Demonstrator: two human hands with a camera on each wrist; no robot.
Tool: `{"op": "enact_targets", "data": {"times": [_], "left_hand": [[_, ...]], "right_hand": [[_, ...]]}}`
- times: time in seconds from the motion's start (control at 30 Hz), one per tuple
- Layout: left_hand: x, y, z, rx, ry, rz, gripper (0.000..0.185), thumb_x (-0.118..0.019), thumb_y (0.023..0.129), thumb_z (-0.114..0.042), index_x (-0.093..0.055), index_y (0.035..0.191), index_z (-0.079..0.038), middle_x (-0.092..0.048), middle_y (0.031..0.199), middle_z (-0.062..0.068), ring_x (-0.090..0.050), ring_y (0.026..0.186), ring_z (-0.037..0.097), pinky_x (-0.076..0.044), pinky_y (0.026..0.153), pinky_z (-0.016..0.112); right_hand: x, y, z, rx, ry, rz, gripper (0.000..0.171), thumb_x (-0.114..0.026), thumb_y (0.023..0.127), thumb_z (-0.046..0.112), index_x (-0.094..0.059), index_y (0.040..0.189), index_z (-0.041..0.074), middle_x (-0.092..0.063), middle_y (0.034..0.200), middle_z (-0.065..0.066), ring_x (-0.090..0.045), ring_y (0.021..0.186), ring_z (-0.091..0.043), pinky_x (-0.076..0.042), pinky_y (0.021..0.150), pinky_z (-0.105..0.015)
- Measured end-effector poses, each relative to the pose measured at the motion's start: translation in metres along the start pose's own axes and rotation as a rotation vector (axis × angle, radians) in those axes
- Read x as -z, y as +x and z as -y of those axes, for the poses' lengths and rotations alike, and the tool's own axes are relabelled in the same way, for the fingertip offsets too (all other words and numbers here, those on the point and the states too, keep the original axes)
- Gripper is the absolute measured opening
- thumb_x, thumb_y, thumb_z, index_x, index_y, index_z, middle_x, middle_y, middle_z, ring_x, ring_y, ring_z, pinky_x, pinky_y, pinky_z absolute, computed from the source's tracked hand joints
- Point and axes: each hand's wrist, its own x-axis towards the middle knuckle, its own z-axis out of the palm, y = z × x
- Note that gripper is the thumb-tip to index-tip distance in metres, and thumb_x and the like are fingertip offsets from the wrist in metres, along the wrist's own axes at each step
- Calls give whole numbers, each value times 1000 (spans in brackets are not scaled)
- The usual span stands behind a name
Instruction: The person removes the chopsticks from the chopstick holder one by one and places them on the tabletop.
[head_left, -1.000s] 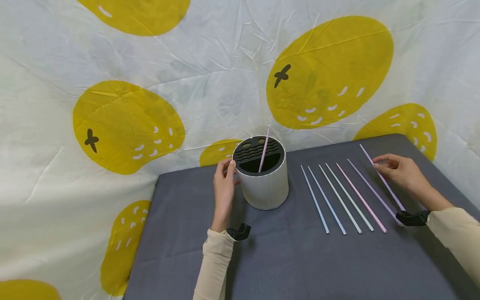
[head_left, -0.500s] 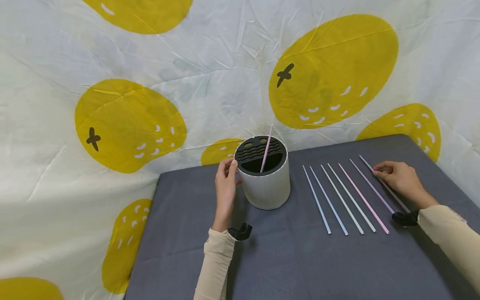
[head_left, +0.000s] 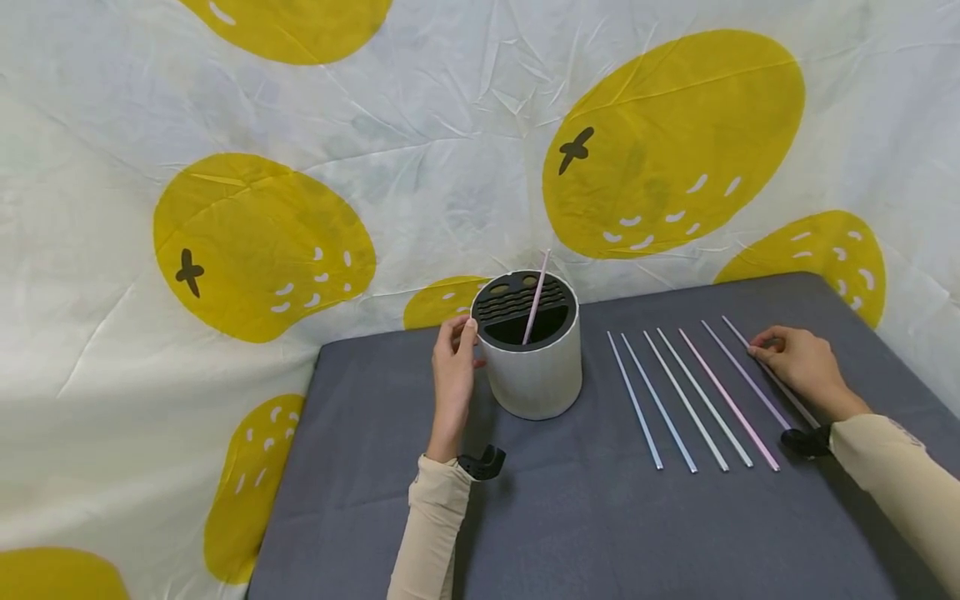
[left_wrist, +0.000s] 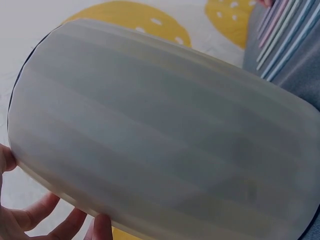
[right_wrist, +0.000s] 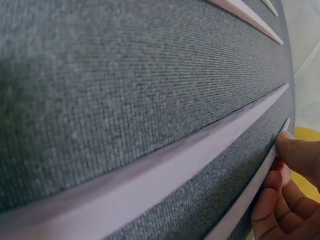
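Note:
My left hand point(head_left: 452, 379) holds the left side of a white round utensil holder point(head_left: 534, 387), thumb at the rim and fingertips against the wall. Its black slotted top has an open half where a pink chopstick point(head_left: 536, 304) leans upright. At the right, my right hand point(head_left: 806, 371) pinches the rightmost purple chopstick point(right_wrist: 249, 189) near its thin upper end, between thumb and fingers, low over the cloth. Beside it lies a second purple chopstick point(head_left: 742, 371). Further left lie a pink chopstick point(head_left: 727, 397), two whitish chopsticks point(head_left: 705, 397) and two blue chopsticks point(head_left: 659, 404).
A dark grey cloth covers the table point(head_left: 570, 517). Behind it hangs a white curtain point(head_left: 442, 200) with yellow fruit shapes, close to the holder's back. The loose chopsticks lie slanted side by side between the holder and my right hand.
My right hand has lowered the rightmost purple chopstick from a raised tilt down to the cloth beside the other purple one. The left hand stays at the holder; the view shifts slightly.

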Motion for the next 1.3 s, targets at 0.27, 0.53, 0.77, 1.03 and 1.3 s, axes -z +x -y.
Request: {"op": "enact_targets", "data": {"times": [0.27,0.53,0.77,1.03,1.3], "left_hand": [[0,-2,-2,-4,3,15,38,-58,105,-46,-65,132,-19,-67,123,6,-62,104,20,-60,75,33],[-1,0,0,-6,12,11,39,-58,106,-47,-65,132,-19,-68,126,6,-62,106,22,-62,79,39],[-2,-1,1,-5,5,9,40,-59,106,-47,-65,132,-18,-68,126,7,-62,106,23,-62,80,43],[-2,-1,0,-10,23,1,40,-58,106,-46,-65,133,-18,-68,127,7,-62,106,23,-62,78,42],[0,-1,0,1,21,0,39,-57,106,-45,-64,134,-18,-68,128,5,-63,107,22,-61,76,34]], "right_hand": [[-4,-3,11,46,10,-69,25,-65,101,19,-69,110,-4,-69,88,-18,-57,72,-18,-41,61,-30],[-11,-2,71,206,110,-83,29,-66,103,20,-67,125,0,-68,114,-21,-50,89,1,-40,69,-13],[-5,-7,135,320,218,-13,34,-64,105,23,-63,135,7,-64,127,-14,-51,100,5,-44,81,-17],[-2,-10,207,375,315,15,35,-65,104,28,-62,137,16,-62,137,-6,-56,119,-24,-42,98,-40],[-9,3,254,544,350,-30,38,-70,100,22,-64,137,12,-62,137,-7,-52,125,-23,-44,102,-42]]}}
